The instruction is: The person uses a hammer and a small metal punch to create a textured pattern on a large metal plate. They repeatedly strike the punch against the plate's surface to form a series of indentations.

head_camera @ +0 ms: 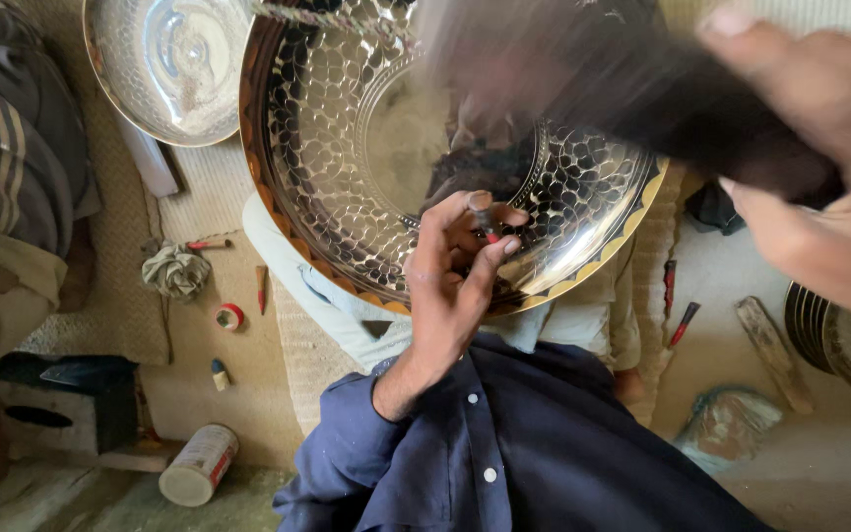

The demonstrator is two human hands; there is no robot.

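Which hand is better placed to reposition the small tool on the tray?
Probably the left hand: it pinches the small tool against the hammered tray. The right hand is off to the side, gripping a blurred dark object.

Glossy hammered metal tray [347, 128]; smooth shiny metal dish [164, 64]; rough woven mat [214, 187].

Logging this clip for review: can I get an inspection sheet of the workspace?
Surface: woven mat on the floor.
Job's things: large hammered metal tray on the lap; small tool pinched against it; blurred dark tool.
Clutter: tape roll, can, rag, red-handled tools, second tray.
Hands: left hand pinches the small tool; right hand grips the blurred tool.
Cables: nothing seen.
Surroundings: stacked plates at right.
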